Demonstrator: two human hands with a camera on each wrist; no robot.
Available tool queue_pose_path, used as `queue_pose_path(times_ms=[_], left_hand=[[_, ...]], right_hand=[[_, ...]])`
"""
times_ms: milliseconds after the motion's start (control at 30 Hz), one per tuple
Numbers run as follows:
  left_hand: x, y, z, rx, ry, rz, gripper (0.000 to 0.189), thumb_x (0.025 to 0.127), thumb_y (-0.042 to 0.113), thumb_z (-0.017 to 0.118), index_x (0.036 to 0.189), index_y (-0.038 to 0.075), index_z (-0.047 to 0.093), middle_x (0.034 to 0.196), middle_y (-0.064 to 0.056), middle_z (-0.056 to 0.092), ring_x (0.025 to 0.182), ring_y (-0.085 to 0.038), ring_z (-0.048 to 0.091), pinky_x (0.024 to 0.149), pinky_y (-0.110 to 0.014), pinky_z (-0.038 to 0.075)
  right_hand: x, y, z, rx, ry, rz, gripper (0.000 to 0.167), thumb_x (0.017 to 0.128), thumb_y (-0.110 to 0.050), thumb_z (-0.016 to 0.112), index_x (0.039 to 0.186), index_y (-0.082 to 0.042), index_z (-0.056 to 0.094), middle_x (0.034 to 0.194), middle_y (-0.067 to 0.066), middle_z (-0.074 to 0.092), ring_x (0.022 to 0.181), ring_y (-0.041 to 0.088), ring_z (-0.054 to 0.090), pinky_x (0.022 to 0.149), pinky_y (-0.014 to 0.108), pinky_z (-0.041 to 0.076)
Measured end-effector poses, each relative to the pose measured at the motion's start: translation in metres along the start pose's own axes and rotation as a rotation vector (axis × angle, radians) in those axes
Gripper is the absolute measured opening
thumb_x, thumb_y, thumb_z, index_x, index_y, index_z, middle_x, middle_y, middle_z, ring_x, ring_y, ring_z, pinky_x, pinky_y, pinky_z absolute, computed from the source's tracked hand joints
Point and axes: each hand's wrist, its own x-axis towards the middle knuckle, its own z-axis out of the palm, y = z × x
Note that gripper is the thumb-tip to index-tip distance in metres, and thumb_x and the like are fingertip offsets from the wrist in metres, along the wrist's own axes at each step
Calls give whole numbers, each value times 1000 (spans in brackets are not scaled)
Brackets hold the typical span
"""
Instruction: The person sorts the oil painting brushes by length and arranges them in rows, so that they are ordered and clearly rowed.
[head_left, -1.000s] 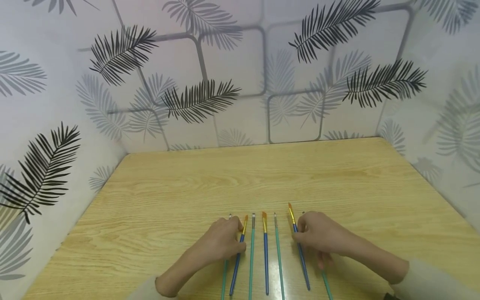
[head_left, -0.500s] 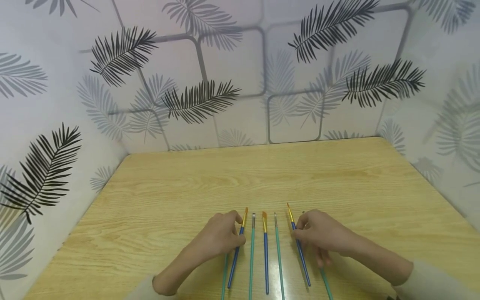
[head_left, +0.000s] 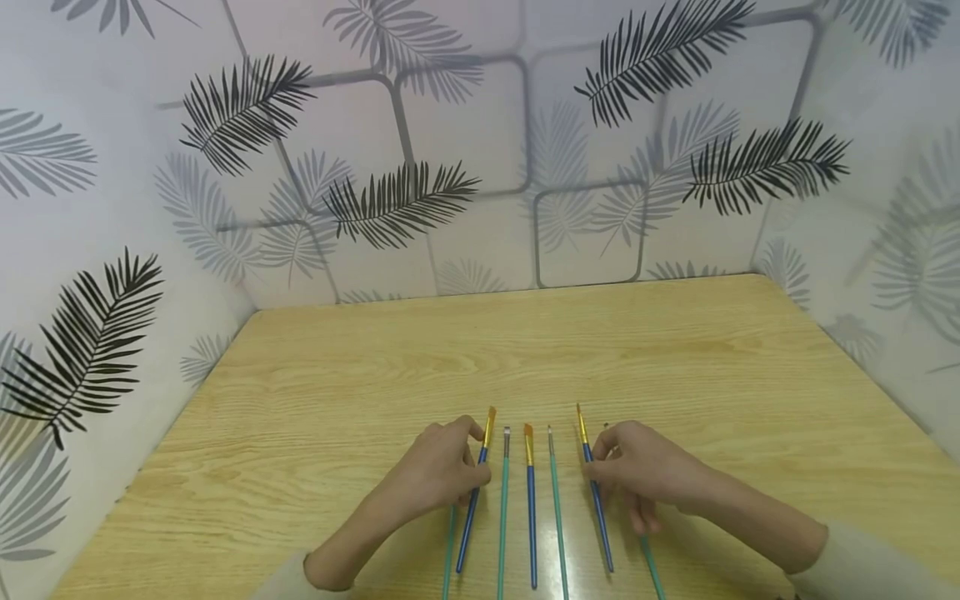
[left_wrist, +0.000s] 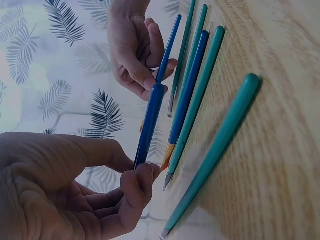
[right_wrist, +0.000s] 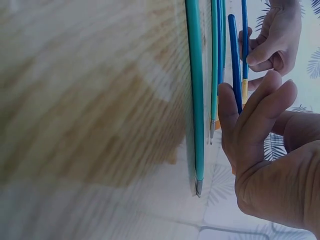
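Observation:
My left hand (head_left: 442,467) pinches a blue paintbrush (head_left: 468,533) between thumb and fingers, its gold ferrule and orange bristles pointing away from me. In the left wrist view this brush (left_wrist: 148,125) is raised off the wood. Opposite it, my right hand (head_left: 645,462) pinches a second blue paintbrush (head_left: 602,525), thinner at the tip and also raised, as the right wrist view shows for its handle (right_wrist: 235,60). Between the hands lie a green brush (head_left: 503,517), a blue brush (head_left: 532,517) and another green brush (head_left: 558,517), roughly parallel.
Under the left hand lies an outer green brush (head_left: 448,554), partly hidden. Another green brush (head_left: 652,567) lies below the right hand. The wooden table (head_left: 375,358) reaches back to a wall (head_left: 480,242) with a leaf pattern.
My left hand has lifted its blue brush and shifted it slightly away from me. The right brush's handle end has swung a little left. The brushes on the table stay put.

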Motion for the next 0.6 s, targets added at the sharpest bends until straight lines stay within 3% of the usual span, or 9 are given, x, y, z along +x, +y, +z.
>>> queue_pose_path(times_ms=[400, 600], left_hand=[[2, 1, -2, -25, 1, -49, 45, 91, -3, 66, 133, -15, 53, 69, -1, 69, 53, -17, 68, 47, -19, 51], [3, 1, -5, -38, 6, -47, 49, 91, -2, 64, 136, -14, 51, 75, -3, 70, 56, -18, 68, 45, -17, 45]], right_hand=[[0, 5, 0, 23, 17, 12, 25, 100, -14, 63, 109, 8, 57, 78, 16, 73, 36, 9, 56, 33, 20, 45], [-1, 3, -2, 29, 20, 19, 29, 99, -15, 64, 114, 10, 57, 81, 17, 72, 37, 9, 56, 34, 20, 46]])
